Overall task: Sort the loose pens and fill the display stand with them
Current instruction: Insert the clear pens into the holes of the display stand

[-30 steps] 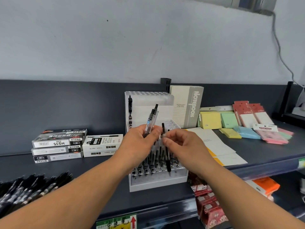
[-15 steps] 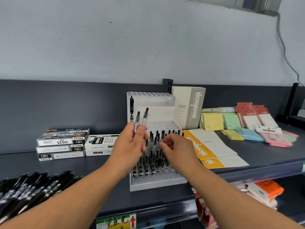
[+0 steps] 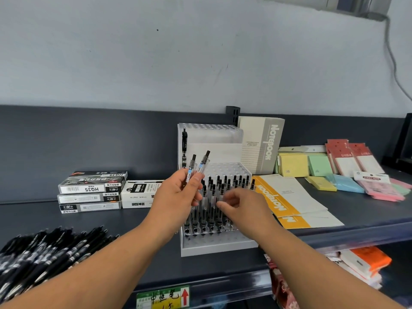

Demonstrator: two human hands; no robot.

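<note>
Left hand (image 3: 178, 192) grips two clear pens (image 3: 196, 168); empty, loosely curled right hand (image 3: 243, 206) should draw one and seat it upright in the display stand (image 3: 218, 244).

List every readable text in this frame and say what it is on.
"HQ35": top pen box of the left stack.
"Notebook": upright grey notebook.
"Notebook": flat yellow-banded notebook.
"中性笔", with a red arrow: shelf-edge label.
White box, sticky-note pack, held pens: print too small or blurred to read.
</note>
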